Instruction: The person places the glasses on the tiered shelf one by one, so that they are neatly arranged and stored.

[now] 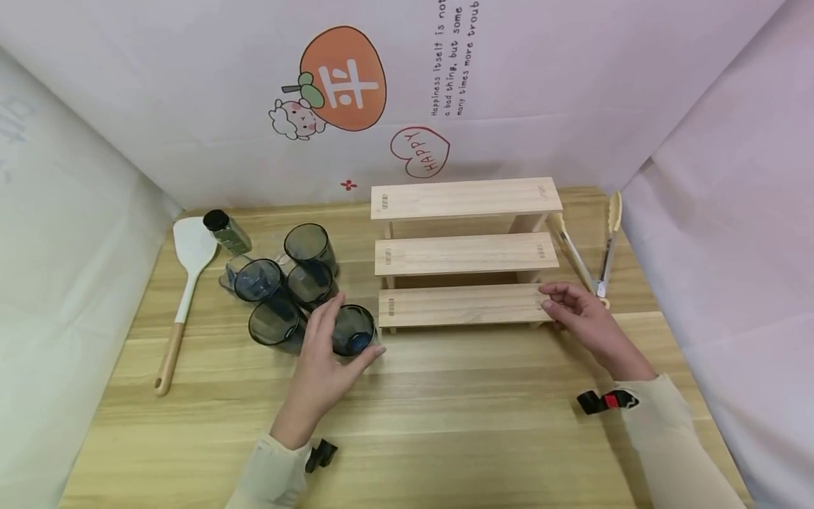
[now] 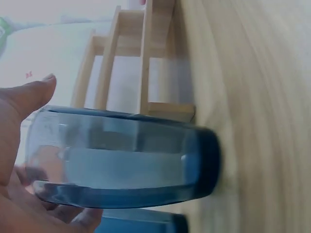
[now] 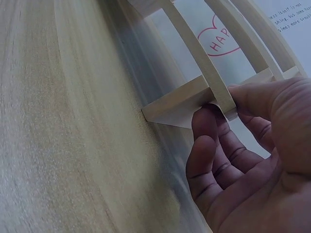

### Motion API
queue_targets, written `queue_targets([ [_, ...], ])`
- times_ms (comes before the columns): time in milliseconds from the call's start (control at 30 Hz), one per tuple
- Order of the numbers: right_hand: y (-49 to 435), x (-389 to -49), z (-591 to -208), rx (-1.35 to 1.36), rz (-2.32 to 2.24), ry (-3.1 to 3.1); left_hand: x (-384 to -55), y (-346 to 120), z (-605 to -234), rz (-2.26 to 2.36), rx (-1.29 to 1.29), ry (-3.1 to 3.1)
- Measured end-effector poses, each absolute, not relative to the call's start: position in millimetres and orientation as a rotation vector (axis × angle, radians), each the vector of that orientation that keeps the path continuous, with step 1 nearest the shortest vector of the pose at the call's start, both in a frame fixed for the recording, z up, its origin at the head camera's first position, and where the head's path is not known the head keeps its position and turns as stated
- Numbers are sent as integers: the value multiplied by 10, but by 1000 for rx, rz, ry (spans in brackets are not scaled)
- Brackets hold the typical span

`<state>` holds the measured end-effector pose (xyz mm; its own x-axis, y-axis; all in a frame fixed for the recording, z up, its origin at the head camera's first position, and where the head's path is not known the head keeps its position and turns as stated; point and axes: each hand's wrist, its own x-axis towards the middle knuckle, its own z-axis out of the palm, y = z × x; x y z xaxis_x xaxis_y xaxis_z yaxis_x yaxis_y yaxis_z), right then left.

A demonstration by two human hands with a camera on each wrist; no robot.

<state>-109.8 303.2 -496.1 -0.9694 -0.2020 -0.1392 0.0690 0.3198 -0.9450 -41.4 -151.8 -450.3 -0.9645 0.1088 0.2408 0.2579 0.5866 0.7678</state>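
A three-tier wooden shelf rack (image 1: 467, 305) stands before the back wall. My right hand (image 1: 584, 318) pinches the right end of its lowest board, thumb above and fingers beneath, as the right wrist view shows. Just left of the rack, a dark tinted cup (image 1: 354, 326) stands upright on the table. Around its upper part spreads my left hand (image 1: 322, 371), fingers on one side and thumb on the other. The left wrist view shows the thumb (image 2: 36, 92) held off the cup's wall. Several matching cups (image 1: 273, 325) cluster beyond the left fingers.
At the far left a white spatula (image 1: 191, 283) with a wooden handle lies beside a black-capped spice jar (image 1: 227, 232). Tongs (image 1: 604, 265) lie spread to the right of the rack. White printed cloth (image 1: 242, 92) walls the table's back and sides.
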Motion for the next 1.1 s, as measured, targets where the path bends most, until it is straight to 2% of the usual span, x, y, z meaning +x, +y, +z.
queue_targets([
  [267, 3049, -1108, -4991, -123, -1721, 2331, -447, -1509, -4622, -1638, -85, -2575],
  [633, 3059, -1095, -5001, -115, -1750, 2305, -515, -1523, -4773, -1900, -224, -2341],
  [900, 3058, -1091, -5003, -110, -1748, 2310, -392, -1331, -4598, -1934, -126, -2216],
  [1100, 3048, -1092, -4997, -91, -1725, 2317, -393, -1249, -4600, -1906, -65, -2166],
])
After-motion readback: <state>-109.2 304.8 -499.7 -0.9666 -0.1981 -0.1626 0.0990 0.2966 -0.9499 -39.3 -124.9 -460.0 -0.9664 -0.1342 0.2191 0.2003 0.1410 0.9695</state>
